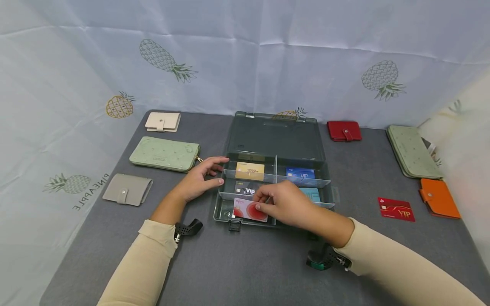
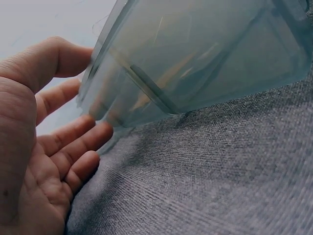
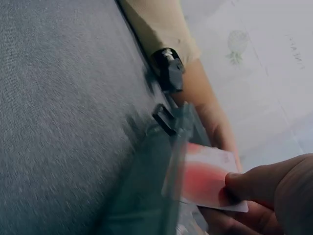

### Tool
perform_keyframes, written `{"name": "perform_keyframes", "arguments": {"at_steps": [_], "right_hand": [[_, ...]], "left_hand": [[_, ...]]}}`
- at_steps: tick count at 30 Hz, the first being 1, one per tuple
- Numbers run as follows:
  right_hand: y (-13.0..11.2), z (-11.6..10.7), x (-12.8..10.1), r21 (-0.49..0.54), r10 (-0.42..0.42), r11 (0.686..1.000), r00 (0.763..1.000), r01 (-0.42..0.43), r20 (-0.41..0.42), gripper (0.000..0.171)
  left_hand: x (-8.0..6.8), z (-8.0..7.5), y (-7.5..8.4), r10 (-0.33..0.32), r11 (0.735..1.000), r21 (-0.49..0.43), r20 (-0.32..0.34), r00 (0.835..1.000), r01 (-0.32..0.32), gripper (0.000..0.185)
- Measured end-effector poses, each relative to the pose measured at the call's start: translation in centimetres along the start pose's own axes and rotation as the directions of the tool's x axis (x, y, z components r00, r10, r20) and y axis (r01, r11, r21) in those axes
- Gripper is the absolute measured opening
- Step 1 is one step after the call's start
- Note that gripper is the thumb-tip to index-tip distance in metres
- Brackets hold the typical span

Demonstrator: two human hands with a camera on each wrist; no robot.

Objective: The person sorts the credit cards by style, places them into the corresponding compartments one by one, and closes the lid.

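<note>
A pink card with red circles [image 1: 245, 209] is pinched between the thumb and fingers of my right hand [image 1: 288, 203], over the front left compartment of a clear grey plastic box [image 1: 226, 217]. In the right wrist view, the thumb presses the face of the card [image 3: 208, 174] beside the box wall. My left hand [image 1: 200, 178] is at the box's left side, fingers loosely extended, fingertips right at the wall [image 2: 105, 73]. Other compartments hold a gold card [image 1: 249, 171], a black Vip card [image 1: 245, 188], a blue VIP card [image 1: 300, 173] and a teal card [image 1: 311, 194].
The box lid [image 1: 275, 136] lies open at the back. Left are a cream wallet [image 1: 162, 122], a green wallet [image 1: 164, 154] and a grey wallet [image 1: 128, 189]. Right are a red wallet [image 1: 343, 131], a green wallet [image 1: 414, 152], an orange wallet [image 1: 440, 199] and a red VIP card [image 1: 396, 209].
</note>
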State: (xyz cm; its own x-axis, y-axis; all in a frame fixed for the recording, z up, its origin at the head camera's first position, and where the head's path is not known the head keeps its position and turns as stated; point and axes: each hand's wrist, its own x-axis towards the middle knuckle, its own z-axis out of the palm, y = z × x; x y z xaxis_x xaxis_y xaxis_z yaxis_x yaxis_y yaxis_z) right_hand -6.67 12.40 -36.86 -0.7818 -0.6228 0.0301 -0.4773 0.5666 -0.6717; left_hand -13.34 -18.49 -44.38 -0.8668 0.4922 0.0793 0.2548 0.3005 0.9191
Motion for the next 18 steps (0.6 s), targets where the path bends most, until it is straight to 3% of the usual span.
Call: {"name": "perform_keyframes", "arguments": {"at_steps": [8,18], "right_hand": [[-0.3,1.4,-0.3,-0.233,-0.067,0.97,0.998,0.065,0.001,0.01],[1.1,0.1,-1.9,-0.056,-0.133,0.99,0.984,0.127,-0.12,0.021]], "left_hand": [[0.0,0.0,0.0,0.004,1.0,0.002,-0.003,1.0,-0.004,0.061],[0.1,0.1,-0.1,0.011,1.0,0.005,-0.007,1.0,-0.011,0.062]]}}
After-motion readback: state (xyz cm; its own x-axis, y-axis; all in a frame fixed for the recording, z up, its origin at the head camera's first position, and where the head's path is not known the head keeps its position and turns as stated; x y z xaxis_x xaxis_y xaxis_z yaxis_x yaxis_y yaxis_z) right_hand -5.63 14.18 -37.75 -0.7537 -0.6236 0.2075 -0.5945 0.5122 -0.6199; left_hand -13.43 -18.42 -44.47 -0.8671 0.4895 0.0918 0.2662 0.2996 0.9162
